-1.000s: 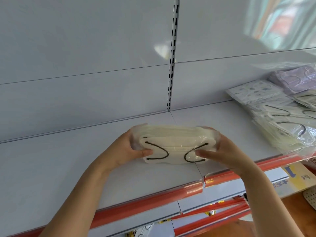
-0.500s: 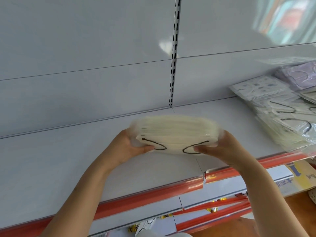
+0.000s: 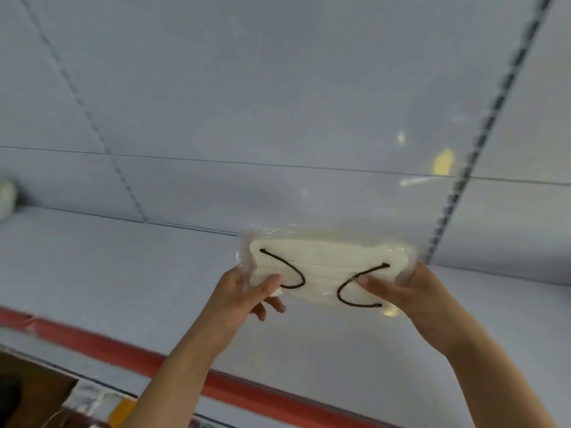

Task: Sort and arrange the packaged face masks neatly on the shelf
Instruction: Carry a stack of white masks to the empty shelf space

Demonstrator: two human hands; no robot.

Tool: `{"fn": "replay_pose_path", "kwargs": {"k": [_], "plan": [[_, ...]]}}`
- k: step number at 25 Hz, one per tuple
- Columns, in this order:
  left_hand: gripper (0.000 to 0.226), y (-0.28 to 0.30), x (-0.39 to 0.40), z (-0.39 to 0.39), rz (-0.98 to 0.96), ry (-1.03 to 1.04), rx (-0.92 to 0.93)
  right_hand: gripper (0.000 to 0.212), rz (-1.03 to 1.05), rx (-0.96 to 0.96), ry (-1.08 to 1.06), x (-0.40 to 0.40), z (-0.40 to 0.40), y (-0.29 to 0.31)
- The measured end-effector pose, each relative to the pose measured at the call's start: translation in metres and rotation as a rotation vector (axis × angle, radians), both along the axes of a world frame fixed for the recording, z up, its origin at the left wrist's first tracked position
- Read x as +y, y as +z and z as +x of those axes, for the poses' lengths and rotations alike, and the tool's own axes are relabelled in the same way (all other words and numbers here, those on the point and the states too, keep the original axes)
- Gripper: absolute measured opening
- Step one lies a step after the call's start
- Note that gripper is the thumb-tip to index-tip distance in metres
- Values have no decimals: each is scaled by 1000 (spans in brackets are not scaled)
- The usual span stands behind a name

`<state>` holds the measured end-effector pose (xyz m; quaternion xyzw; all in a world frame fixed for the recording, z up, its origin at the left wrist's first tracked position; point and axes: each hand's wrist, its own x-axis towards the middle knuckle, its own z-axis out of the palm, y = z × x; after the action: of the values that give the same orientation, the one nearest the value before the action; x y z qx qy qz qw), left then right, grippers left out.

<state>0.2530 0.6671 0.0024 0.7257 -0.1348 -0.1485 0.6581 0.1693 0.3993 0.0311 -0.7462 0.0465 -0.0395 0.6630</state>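
We hold the clear-plastic pack of cream face masks with black ear loops [image 3: 324,270] right of frame centre, above the white metal shelf [image 3: 108,273]; our left hand [image 3: 244,295] and right hand [image 3: 404,288] each pinch one end, thumbs on top.

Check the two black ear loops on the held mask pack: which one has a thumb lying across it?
The right-hand loop: the right hand has its thumb lying across its curve. On the cream mask pack, the left loop lies bare; the left hand thumb stops short.
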Motion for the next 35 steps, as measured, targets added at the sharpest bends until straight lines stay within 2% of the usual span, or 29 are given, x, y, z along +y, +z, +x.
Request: {"fn": "replay_pose_path", "kwargs": {"k": [3,8,12,14,16,20,25,27,30,32,35], "plan": [[55,8,64,9,-13,150,7,22,-39,-18,137,62,39,18],[27,-8,199,48,-84,385,61,25,-205,-39,185,200,105,18],[24,-22,334,112,-112,509,37,30,-299,-81,279,349,178,2],[22,-24,399,151,-84,548,10,29,-343,-101,228,418,220,-8],[30,-22,457,187,3,595,-47,27,-359,-92,174,478,260,-13],[45,-10,537,249,196,613,-90,41,-344,-122,121,566,323,-5],[71,-7,576,327,203,559,-128,46,-340,-160,11,612,389,-4],[83,-13,577,352,238,451,-110,61,-330,-85,-35,616,408,-18],[114,-33,580,377,363,414,-58,80,-256,71,-112,618,423,-50],[114,-40,579,385,395,395,-47,70,-244,102,-149,621,426,-62],[110,-37,573,389,356,374,-84,39,-270,-4,-164,628,427,-63]]}}
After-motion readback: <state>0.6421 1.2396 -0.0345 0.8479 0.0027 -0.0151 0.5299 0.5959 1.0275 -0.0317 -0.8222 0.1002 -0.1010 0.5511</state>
